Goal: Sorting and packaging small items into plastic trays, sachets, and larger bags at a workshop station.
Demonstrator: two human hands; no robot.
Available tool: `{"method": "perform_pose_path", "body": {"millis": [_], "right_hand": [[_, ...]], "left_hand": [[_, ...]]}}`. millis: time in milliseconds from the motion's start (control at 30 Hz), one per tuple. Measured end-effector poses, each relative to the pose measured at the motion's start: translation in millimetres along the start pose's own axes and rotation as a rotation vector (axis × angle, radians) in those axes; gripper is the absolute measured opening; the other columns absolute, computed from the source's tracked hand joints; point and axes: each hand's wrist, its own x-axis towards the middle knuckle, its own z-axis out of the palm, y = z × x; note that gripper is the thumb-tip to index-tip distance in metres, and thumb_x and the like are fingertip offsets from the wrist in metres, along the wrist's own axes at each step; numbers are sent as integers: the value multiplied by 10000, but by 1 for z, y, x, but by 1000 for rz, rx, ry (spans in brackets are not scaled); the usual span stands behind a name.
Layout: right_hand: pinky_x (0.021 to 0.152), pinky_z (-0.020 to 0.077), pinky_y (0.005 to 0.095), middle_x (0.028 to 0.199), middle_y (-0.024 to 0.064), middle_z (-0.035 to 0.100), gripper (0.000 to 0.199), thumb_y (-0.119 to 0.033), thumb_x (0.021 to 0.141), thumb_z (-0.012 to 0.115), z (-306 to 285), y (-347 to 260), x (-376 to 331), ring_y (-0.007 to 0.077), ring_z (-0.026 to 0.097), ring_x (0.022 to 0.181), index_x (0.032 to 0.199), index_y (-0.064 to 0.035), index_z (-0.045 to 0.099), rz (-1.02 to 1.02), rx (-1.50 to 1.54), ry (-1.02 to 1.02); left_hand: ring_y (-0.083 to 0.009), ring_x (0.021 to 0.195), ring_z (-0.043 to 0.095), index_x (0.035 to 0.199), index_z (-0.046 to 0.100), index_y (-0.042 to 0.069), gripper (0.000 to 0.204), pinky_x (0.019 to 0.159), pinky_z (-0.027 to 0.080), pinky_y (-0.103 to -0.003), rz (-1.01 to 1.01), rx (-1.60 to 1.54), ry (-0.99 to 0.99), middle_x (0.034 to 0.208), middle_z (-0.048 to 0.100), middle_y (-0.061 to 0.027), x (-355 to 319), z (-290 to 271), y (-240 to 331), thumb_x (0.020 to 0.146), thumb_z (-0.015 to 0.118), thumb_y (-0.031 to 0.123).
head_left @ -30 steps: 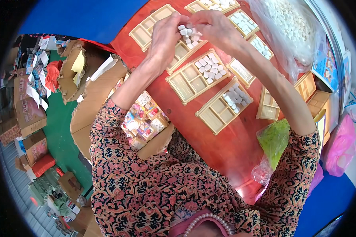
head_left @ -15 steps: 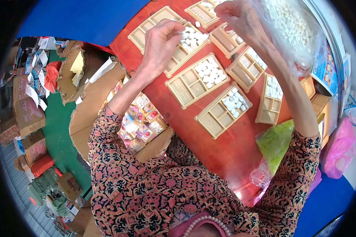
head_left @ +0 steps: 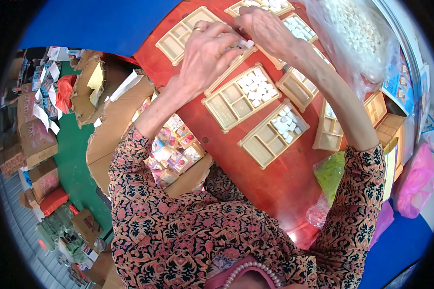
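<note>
Over a beige compartment tray (head_left: 225,77) at the far side of the red table, my left hand (head_left: 205,55) is bent palm down. Its thumb and fingers close around small white pieces (head_left: 247,43) there; the hand covers most of that tray. My right hand (head_left: 263,29) is just right of it, fingers curled and tips bunched; whatever they hold is hidden. Closer to me lie two similar trays, a middle one (head_left: 222,110) and a nearer one (head_left: 258,148), each with white pieces in one compartment. A tray (head_left: 178,32) beyond my left hand shows bare compartments.
Several more trays lie under and beside my right forearm. A clear bag of white pieces (head_left: 357,33) sits at the far right. A green packet (head_left: 330,173) rests by my right elbow. Left of the table, a cardboard box (head_left: 106,154) holds small colourful packets (head_left: 176,151).
My right hand has moved left and lower, close to my left hand. My left hand has shifted right and spread over the tray, hiding its white pieces. The trays near me stay put.
</note>
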Motion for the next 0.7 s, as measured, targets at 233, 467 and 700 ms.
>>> {"method": "perform_pose_path", "body": {"millis": [233, 467, 700], "right_hand": [[606, 436, 378, 663, 104, 523, 122, -48, 759, 463, -69, -5, -17, 194, 511, 625, 708, -13, 568, 695, 1107, 514], [581, 425, 415, 615, 189, 525, 101, -77, 758, 529, -134, 157, -114, 346, 557, 642, 697, -12, 575, 335, -523, 488], [574, 459, 356, 731, 77, 592, 151, -148, 765, 579, -90, 249, -151, 231, 581, 652, 868, -47, 625, 334, -266, 195]], "left_hand": [[-276, 854, 508, 865, 660, 38, 202, 783, 425, -371, 144, -10, -20, 883, 580, -86, 15, 30, 11, 668, 702, 25], [-287, 821, 522, 815, 637, 19, 143, 756, 435, -372, 174, 1, -45, 850, 587, -96, 13, 42, 5, 681, 679, -5], [-200, 739, 589, 875, 649, -6, 116, 688, 461, -298, -30, -140, -22, 836, 630, -75, 15, 15, 2, 764, 634, 25]]}}
